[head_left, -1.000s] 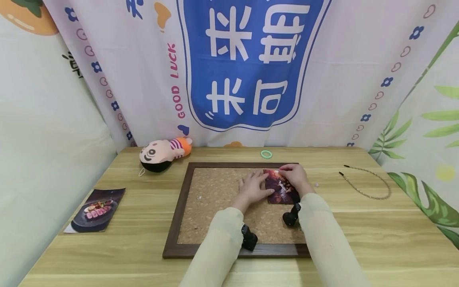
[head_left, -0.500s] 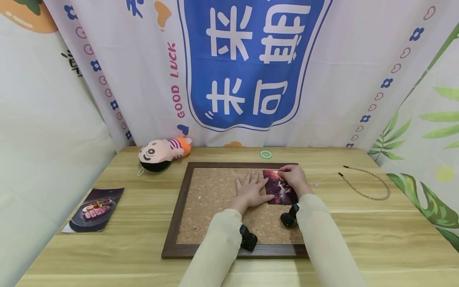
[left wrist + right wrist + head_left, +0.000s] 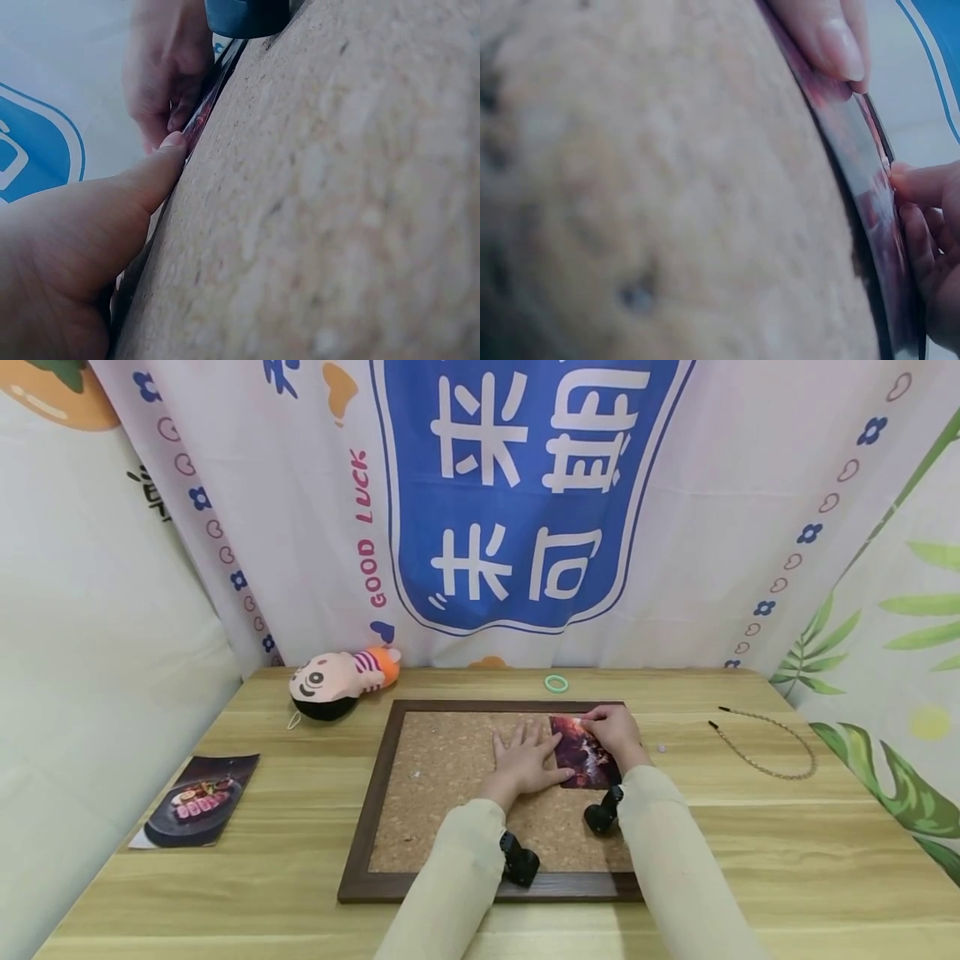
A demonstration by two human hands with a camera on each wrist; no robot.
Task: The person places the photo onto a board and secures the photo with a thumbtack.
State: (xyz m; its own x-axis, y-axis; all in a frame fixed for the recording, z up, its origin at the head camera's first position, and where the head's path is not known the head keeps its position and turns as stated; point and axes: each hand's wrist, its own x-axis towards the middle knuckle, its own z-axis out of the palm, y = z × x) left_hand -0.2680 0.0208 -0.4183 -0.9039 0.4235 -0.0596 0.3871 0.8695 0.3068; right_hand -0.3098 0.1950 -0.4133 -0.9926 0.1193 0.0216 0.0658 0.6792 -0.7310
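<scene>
A dark photo print (image 3: 581, 756) with red and purple tones lies at the right side of the framed cork board (image 3: 450, 802). My left hand (image 3: 522, 766) is spread flat on the cork, its index fingertip and thumb resting at the photo's left edge. At the photo's top edge, my right hand (image 3: 615, 731) pinches with thumb and index finger. In the right wrist view, a tiny pale pin-like thing (image 3: 887, 161) shows at those fingertips, mostly hidden. That view also has the left thumb (image 3: 838, 46) on the print.
A food photo (image 3: 198, 802) lies at the table's left. Behind the board are a plush doll (image 3: 330, 683) and a green ring (image 3: 556, 683). A beaded cord (image 3: 772, 768) and a small pale purple bit (image 3: 662, 748) lie to the right.
My left fingers have spread wider and slid slightly left, resting flatter at the photo's edge. My right hand stays pinched at the top edge with little movement.
</scene>
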